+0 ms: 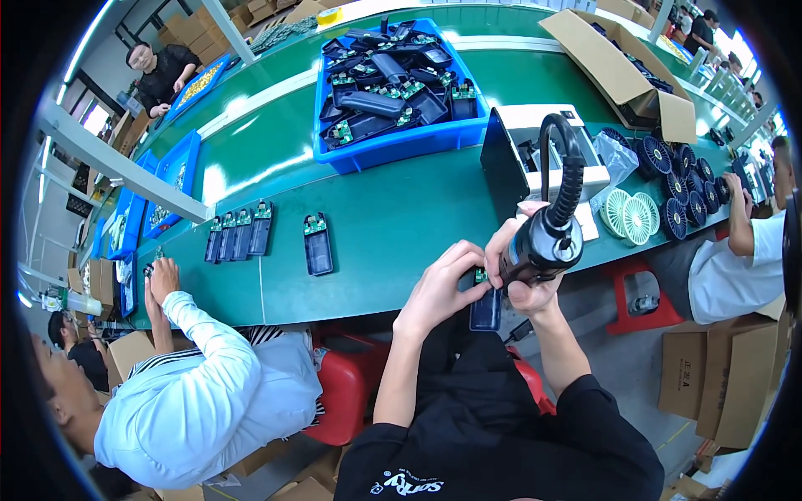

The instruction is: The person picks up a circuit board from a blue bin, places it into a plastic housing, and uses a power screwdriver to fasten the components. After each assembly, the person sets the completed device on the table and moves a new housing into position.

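My left hand (439, 288) pinches a dark blue plastic housing (485, 314) at the table's near edge. A bit of green circuit board shows at the housing's upper end, partly hidden by my fingers. Wrapped round a black electric screwdriver (547, 249) is my right hand (535, 294), just right of the housing; its fingers come close to my left fingertips. A thick black coiled cable rises from the tool. The screwdriver's tip is hidden. Left of my hands, a similar housing (318, 250) with a green board lies on the green table (376, 217).
Several like housings (241, 234) stand in a row farther left. A blue bin (409, 142) full of housings is ahead. A white-and-black machine (555, 150), pale green fan grilles (635, 217), black grilles (675, 217) and an open carton (601, 71) are on the right. Co-workers sit on both sides.
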### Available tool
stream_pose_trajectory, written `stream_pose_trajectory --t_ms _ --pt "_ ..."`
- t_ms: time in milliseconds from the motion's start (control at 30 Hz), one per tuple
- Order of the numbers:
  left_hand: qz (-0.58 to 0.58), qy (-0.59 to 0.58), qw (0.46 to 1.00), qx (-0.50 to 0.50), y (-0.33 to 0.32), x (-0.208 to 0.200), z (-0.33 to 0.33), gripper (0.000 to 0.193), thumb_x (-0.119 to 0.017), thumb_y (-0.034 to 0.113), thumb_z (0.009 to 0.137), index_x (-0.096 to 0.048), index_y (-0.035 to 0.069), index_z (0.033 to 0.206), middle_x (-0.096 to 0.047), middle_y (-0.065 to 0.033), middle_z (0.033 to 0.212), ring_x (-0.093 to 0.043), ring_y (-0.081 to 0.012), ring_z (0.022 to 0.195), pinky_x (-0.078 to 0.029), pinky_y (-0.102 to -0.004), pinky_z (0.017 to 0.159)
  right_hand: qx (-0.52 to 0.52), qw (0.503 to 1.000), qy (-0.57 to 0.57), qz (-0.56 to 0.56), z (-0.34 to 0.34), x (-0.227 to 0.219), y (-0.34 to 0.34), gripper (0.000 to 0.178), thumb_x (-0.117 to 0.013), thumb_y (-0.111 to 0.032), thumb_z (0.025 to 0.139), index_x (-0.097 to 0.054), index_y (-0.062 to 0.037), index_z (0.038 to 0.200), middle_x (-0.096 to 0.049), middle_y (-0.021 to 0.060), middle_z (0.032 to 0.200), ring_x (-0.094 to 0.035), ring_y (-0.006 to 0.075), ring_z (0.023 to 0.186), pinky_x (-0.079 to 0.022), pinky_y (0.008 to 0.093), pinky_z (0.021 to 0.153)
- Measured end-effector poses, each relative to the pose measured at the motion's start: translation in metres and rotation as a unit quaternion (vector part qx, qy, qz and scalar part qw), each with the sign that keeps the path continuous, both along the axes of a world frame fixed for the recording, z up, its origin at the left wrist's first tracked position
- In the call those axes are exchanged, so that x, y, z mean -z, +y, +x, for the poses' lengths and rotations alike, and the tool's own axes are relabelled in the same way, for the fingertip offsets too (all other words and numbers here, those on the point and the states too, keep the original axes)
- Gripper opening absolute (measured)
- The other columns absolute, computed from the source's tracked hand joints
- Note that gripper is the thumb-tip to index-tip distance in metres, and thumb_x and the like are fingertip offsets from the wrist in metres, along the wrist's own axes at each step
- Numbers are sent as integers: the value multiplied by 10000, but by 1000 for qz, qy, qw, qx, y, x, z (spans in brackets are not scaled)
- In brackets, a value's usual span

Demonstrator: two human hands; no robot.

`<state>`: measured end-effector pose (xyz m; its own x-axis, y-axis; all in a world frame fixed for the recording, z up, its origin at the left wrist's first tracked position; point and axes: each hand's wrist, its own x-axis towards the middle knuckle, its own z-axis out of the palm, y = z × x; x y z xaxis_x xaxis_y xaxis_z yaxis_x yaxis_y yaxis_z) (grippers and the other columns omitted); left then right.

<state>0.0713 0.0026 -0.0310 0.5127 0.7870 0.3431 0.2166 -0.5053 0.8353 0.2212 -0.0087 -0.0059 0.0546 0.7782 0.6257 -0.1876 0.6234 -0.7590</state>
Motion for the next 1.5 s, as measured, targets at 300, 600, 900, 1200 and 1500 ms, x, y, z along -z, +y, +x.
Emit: stream_pose_trajectory --t_ms 300,600,900,1200,1500 --pt "103 37 989 -99 25 -29 -41 292 -769 32 702 -644 17 966 -647 -122 1017 -638 -287 958 -515 -350 847 1 992 126 22 0 -20 -27 999 -798 -570 709 -234 -53 1351 -548 91 743 -528 144 521 -448 252 460" --pt "292 45 913 -282 206 -118 -48 295 -762 180 758 -674 33 997 -678 -110 965 -660 -262 897 -518 -343 802 -4 989 140 46 3 7 -15 865 -874 -370 694 -316 -57 1277 -566 117 797 -573 169 620 -501 284 555" --pt "303 190 888 -291 279 -125 -69 334 -721 269 829 -678 54 1081 -693 -146 1026 -667 -273 939 -515 -363 830 11 994 99 -51 5 8 -7 777 -796 -553 714 -397 -49 1151 -530 73 744 -522 125 544 -449 236 496" --pt "143 292 924 -201 105 -94 -114 320 -614 -28 804 -642 29 1118 -654 -160 1148 -604 -348 1088 -480 -389 935 60 993 95 -30 8 11 -2 787 -711 -672 740 -387 -70 1130 -488 39 699 -480 95 499 -404 210 453" --pt "30 375 895 -241 72 -39 -177 365 -621 -57 771 -644 15 1128 -636 -183 1176 -588 -364 1110 -463 -398 955 52 992 112 -23 21 2 -12 776 -672 -694 759 -384 -85 1144 -475 25 706 -464 93 482 -393 208 435"
